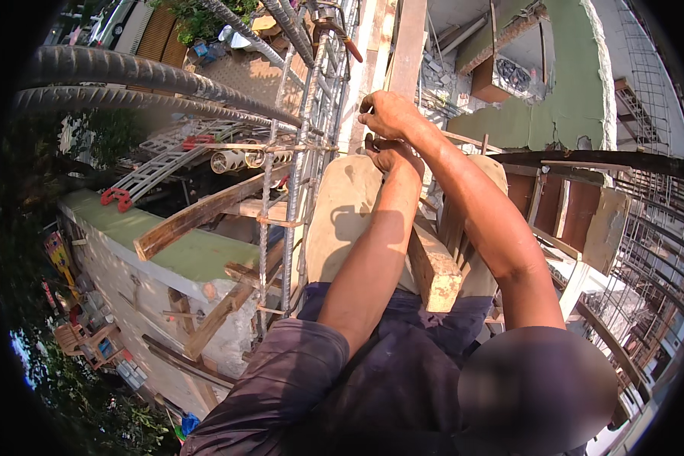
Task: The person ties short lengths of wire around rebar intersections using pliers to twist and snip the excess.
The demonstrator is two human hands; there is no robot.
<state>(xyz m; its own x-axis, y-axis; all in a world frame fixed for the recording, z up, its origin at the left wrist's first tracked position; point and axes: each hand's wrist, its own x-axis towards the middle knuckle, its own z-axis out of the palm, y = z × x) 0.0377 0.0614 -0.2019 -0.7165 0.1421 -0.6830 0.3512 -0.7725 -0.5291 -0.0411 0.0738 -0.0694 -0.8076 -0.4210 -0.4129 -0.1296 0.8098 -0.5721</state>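
There you were, right hand (391, 114) just beyond left hand (395, 157), both half-curled, any hold impossible to tell, near the long brown wooden plank (408, 57) beside the ribbed grey steel rebar cage (298, 182), hoops (281, 223) already on, what remained unclear.

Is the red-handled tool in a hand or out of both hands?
Out of both hands: the red-handled tool is beside steel bars, apart from the left hand and right hand.
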